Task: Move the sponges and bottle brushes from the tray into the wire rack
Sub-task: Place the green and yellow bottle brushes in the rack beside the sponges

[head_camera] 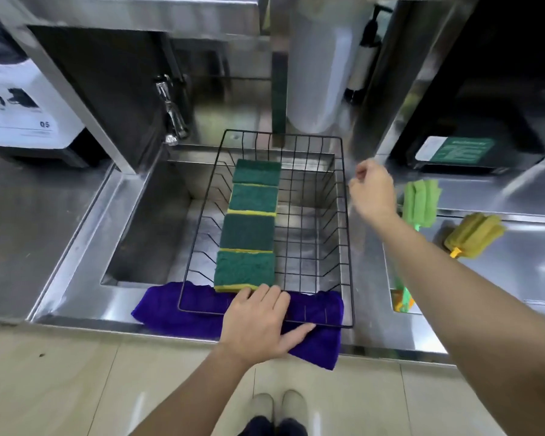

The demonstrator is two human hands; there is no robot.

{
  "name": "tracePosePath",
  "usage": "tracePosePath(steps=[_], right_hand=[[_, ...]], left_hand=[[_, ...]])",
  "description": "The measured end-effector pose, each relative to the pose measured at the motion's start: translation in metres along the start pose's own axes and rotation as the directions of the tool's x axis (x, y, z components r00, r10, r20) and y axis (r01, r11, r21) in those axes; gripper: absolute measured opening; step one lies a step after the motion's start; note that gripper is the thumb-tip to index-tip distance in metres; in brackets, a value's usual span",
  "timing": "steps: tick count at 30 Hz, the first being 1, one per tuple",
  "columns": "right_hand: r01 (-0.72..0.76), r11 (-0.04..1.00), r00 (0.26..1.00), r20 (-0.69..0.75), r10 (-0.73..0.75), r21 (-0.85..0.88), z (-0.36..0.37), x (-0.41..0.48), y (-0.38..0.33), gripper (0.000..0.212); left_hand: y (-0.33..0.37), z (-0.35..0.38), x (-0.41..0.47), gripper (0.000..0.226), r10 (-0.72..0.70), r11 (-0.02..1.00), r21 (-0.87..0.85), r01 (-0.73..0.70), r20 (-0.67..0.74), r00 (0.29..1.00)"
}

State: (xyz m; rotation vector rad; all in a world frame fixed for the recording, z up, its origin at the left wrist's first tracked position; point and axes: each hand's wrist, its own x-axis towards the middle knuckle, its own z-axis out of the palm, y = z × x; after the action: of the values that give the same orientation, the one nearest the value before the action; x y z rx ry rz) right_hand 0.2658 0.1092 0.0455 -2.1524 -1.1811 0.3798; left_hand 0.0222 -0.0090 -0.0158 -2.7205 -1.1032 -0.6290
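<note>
A: The wire rack [343,196] sits across the sink [145,215], its near edge on a purple cloth [167,306]. Four green scouring sponges [249,225] lie in a row down the rack's left half, dark abrasive face up, yellow foam showing at the edges.

B: And the brushes?

A: Both are outside the rack, to its right, in the steel tray [516,265]. The green bottle brush [420,199] is just beside the rack's right rim; the yellow bottle brush [474,236] lies farther from the rack. Their heads are soft, ribbed foam, on thin plastic handles.

B: What are the person's hands doing?

A: The left hand [258,322] lies flat on the rack's near rim, fingers spread, pressing rather than gripping; it has hold of nothing. The right hand [373,191] hovers at the rack's right rim, fingers loosely curled and empty, close to the green brush.

B: So the step in hand looks like fetching a brush.

A: Likely so. The person would do well to take it by the stiff handle, not the squashy head, and lay it lengthwise in the rack's bare right half, beside the sponges. The wires are widely spaced, so a thin handle could slip through if set down end first. Keeping the left hand pressing should stop the light rack sliding on the cloth.
</note>
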Motion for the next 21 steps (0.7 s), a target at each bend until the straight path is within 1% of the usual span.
tracePosePath(steps=[5, 8, 10, 12, 13, 17, 21], right_hand=[[-0.115, 0.985, 0.991, -0.088, 0.104, -0.125, -0.034, -0.014, 0.046, 0.027], [-0.191, 0.949, 0.98, -0.107, 0.169, -0.251, -0.045, -0.023, 0.068, 0.031], [-0.23, 0.92, 0.969, -0.165, 0.185, -0.318, -0.047, -0.031, 0.078, 0.036], [-0.301, 0.895, 0.945, -0.227, 0.234, -0.33, -0.048, -0.038, 0.086, 0.044], [-0.334, 0.887, 0.935, -0.231, 0.269, -0.32, -0.048, -0.041, 0.09, 0.048], [-0.421, 0.882, 0.906, -0.149, 0.397, -0.211, -0.044, -0.051, 0.103, 0.058], [-0.434, 0.884, 0.9, -0.043, 0.433, -0.172, -0.039, -0.059, 0.113, 0.057]], left_hand=[[-0.001, 0.0, 0.0, 0.055, -0.007, 1.0, -0.012, 0.007, 0.012, 1.0], [-0.001, 0.001, -0.001, 0.056, -0.006, 1.0, -0.01, 0.006, 0.024, 1.0], [-0.001, 0.001, -0.001, 0.056, -0.009, 1.0, -0.012, 0.01, 0.03, 1.0], [-0.001, 0.0, -0.001, 0.056, -0.01, 1.0, -0.01, 0.01, 0.033, 0.999], [-0.001, 0.0, 0.0, 0.057, -0.009, 1.0, -0.01, 0.01, 0.037, 0.999], [0.002, -0.002, 0.001, 0.057, -0.028, 1.0, -0.003, 0.028, 0.059, 0.998], [0.005, -0.003, 0.003, 0.059, -0.048, 0.999, 0.005, 0.048, 0.062, 0.997]])
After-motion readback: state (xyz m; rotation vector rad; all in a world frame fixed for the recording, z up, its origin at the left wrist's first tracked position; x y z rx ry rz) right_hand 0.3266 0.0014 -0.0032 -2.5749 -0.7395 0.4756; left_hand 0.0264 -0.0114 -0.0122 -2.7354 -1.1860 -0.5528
